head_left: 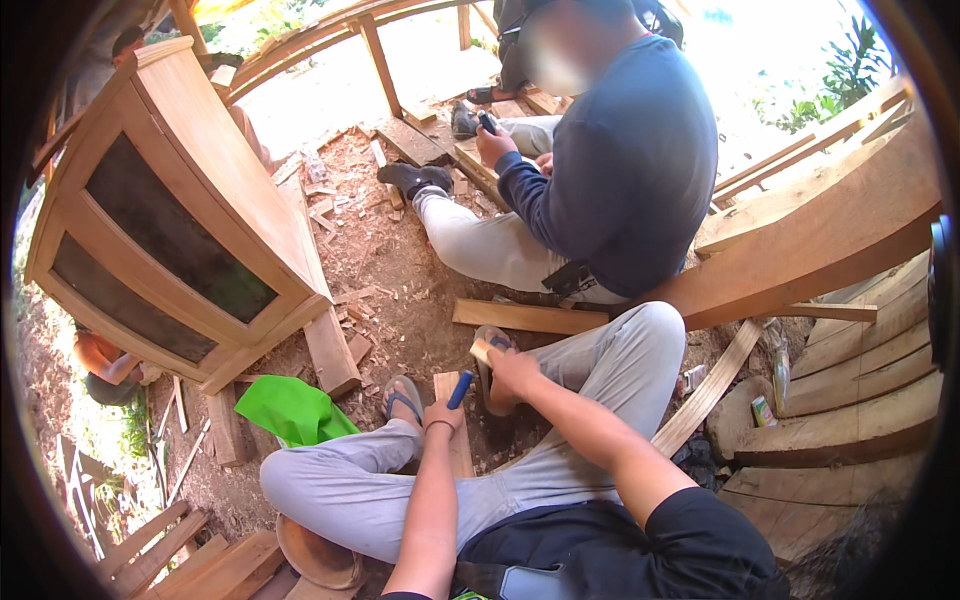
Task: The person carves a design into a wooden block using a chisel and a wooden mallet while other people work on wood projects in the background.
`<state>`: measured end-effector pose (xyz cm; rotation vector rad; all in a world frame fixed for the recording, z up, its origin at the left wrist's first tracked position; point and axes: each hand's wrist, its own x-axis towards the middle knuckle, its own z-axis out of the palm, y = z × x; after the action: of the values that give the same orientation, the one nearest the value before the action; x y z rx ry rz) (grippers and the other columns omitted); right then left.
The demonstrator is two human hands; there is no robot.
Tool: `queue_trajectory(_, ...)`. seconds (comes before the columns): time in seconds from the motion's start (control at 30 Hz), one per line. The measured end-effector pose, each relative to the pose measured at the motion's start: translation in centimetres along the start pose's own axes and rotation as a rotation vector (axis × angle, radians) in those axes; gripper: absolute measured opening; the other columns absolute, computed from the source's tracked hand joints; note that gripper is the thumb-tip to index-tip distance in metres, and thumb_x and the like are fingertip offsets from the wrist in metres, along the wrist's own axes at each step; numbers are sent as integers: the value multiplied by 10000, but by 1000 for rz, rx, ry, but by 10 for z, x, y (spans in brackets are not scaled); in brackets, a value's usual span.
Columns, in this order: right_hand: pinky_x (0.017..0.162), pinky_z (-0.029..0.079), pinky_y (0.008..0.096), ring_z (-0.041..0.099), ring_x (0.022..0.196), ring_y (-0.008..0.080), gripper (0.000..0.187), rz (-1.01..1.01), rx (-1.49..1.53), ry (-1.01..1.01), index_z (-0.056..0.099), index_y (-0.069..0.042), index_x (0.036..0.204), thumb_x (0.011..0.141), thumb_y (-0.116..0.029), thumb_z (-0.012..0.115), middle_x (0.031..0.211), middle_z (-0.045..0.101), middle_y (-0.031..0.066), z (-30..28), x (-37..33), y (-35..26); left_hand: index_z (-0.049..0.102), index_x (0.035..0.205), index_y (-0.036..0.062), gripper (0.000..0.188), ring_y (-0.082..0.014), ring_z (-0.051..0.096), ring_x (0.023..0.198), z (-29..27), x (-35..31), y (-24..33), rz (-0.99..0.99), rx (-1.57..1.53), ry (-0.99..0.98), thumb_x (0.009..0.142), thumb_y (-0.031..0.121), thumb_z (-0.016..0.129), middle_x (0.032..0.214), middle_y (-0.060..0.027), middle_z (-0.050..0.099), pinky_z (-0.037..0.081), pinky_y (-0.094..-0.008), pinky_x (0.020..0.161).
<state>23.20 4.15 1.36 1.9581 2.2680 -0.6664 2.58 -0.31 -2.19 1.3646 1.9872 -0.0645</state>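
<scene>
My left hand (440, 413) is closed around a tool with a blue handle (460, 389). The handle sticks up and tilts right; its working end is hidden. Beneath that hand a narrow wooden board (461, 456) lies lengthwise between my legs. My right hand (515, 371) grips a small pale piece of wood (489, 346), held above my sandalled right foot. That piece is apart from the blue handle, and the fingers hide part of it. A bright green cloth or bag (293, 410) lies left of my left foot.
A wooden cabinet (215, 190) with dark panels stands at left on a beam (330, 350). Ahead, a person (640, 150) sits holding a phone (487, 122). Another crouches at far left. Thick planks (830, 235) fill the right side; wood scraps and shavings cover the ground.
</scene>
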Motion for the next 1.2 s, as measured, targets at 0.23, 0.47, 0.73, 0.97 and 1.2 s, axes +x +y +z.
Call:
queue_trajectory(0.23,868,518,508,622,1107,398,455,210,185,-13,499,-123,1290,888,-300,618,1208,597,227,-41,7,17,602,1039,125,206,-160,614,754,-9,27,-22,-169,-1023,-428,896,254,675,855,-8,624,501,-360,691)
queue_trajectory(0.47,877,513,512,634,1034,422,444,164,54,-123,466,-138,1312,908,-301,551,1158,620,222,-18,7,39,593,992,117,189,-151,574,698,-5,22,14,-95,-827,-271,903,268,664,851,-2,597,458,-336,631)
queue_trajectory(0.73,844,518,521,645,997,409,429,38,16,-59,483,-152,1291,896,-295,569,1107,629,203,-26,11,19,568,1003,159,158,-140,644,741,-26,30,1,-172,-1374,50,919,263,652,868,-1,660,496,-324,647)
queue_trajectory(0.97,792,518,511,649,952,367,463,-105,-61,-8,486,-200,1303,863,-276,612,1077,620,169,-18,7,8,562,990,187,115,-164,660,820,-65,8,25,-70,-1734,62,919,210,649,919,-9,680,504,-339,719)
queue_trajectory(1.2,755,523,498,651,908,351,479,-158,-21,68,501,-194,1287,830,-247,633,1040,619,154,-13,-1,12,581,953,186,119,-166,633,941,-96,-3,18,-124,-2008,-5,928,301,600,978,16,680,408,-367,810)
